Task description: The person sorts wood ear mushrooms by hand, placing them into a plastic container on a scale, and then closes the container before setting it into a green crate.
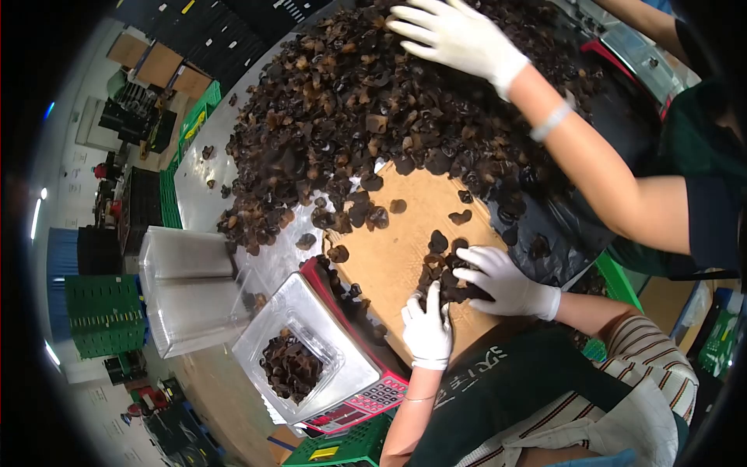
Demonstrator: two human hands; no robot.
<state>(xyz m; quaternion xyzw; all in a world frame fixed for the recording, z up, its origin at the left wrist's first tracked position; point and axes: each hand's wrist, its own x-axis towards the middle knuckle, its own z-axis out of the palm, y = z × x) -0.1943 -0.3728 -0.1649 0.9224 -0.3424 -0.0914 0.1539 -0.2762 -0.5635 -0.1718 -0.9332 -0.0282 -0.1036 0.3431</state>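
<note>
My left hand [426, 333], in a white glove, rests on the brown cardboard [405, 187] with its fingers extended and apart, their tips touching a small heap of dark, dried mushroom-like pieces [438, 272]. My right hand [510, 286], also gloved in white, lies on the other side of this heap, its fingers spread over the pieces. Neither hand is closed on anything visible. Left of my hands, a scale [366, 405] with a red frame bears a clear plastic tray [333, 350] filled with the same dark pieces.
A large pile of dark pieces [334, 109] covers the metal table [202, 183]. Over it reaches a co-worker's gloved hand [467, 39] from the right. Stacked clear trays [187, 288] stand left of the scale. A green crate [342, 447] is below it; black plastic [537, 226] lies right of the cardboard.
</note>
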